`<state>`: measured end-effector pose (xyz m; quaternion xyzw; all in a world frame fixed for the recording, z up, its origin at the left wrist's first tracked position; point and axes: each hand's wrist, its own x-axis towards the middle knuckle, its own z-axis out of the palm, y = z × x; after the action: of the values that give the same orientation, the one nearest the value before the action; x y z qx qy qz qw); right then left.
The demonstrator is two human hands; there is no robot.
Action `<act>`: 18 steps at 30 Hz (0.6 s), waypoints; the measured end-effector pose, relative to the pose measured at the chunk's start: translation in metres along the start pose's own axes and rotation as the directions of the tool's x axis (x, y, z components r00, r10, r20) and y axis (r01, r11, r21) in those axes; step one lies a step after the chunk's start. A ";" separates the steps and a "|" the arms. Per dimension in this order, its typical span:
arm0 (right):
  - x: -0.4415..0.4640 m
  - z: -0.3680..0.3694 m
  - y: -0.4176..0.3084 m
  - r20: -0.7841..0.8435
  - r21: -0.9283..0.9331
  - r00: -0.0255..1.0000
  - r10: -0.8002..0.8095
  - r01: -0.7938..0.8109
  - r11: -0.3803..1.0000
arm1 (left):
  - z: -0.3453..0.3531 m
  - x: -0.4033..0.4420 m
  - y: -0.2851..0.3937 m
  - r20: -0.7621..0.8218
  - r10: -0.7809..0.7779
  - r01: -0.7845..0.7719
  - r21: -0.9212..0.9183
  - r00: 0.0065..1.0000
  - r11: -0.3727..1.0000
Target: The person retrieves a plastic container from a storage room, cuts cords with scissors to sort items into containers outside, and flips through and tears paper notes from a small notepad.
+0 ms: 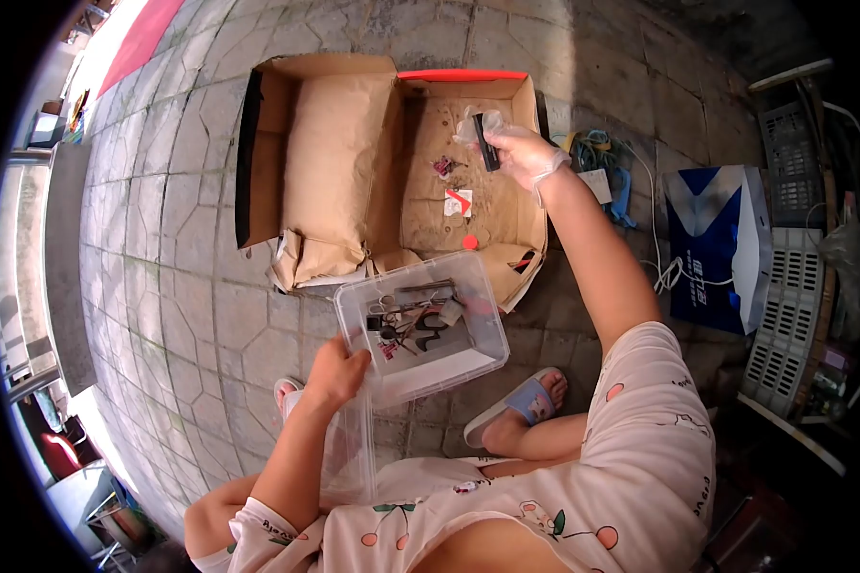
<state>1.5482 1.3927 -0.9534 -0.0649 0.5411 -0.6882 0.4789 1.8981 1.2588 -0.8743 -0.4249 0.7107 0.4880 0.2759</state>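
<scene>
My left hand (339, 372) is closed on the near left edge of a clear plastic box (492, 355), which is tilted. Metal scissors (382, 305) and several small dark tools lie inside it. A clear lid (349, 449) hangs open at the box's near side. Over the right half of an open cardboard box (420, 229), my right hand (524, 158), in a clear plastic glove, grips a short black bar-shaped object (486, 143). Its exact kind is unclear. Below it on the cardboard lie a purplish scrap (443, 166), a white-and-red piece (459, 202) and a red disc (469, 243).
Brown paper packing (334, 162) fills the cardboard box's left half. Tangled blue straps and cords (597, 158) lie at its right. Farther right stand a blue-and-white bag (712, 248) and grey plastic crates (784, 306). A metal bench (65, 267) runs along the left of the paving.
</scene>
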 end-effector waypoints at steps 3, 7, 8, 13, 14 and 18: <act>-0.006 0.003 0.002 0.151 0.000 0.988 0.035 -0.035 0.999 | 0.001 0.003 -0.004 -0.010 0.012 -0.012 0.010 1.000 1.000; -0.010 0.015 0.004 0.150 -0.013 0.988 0.025 -0.024 1.000 | 0.000 0.002 0.002 0.007 -0.008 0.008 0.018 1.000 1.000; -0.012 0.020 0.004 0.141 0.013 0.989 0.035 -0.037 0.999 | -0.001 0.002 0.003 0.010 -0.007 0.007 0.028 1.000 1.000; -0.018 0.037 0.001 0.129 -0.119 0.990 0.058 -0.043 0.992 | 0.000 0.001 0.004 0.004 -0.005 0.005 0.034 1.000 0.999; -0.020 0.040 -0.001 0.142 -0.159 0.989 0.050 -0.027 0.987 | 0.000 0.001 0.006 0.006 -0.004 0.004 0.034 1.000 0.999; -0.024 0.061 0.011 0.143 -0.081 0.989 -0.040 0.052 0.995 | 0.002 0.002 0.002 -0.005 0.017 -0.017 0.030 1.000 0.999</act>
<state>1.6041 1.3691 -0.9274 -0.1460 0.5328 -0.6695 0.4966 1.8952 1.2605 -0.8751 -0.4161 0.7224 0.4783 0.2762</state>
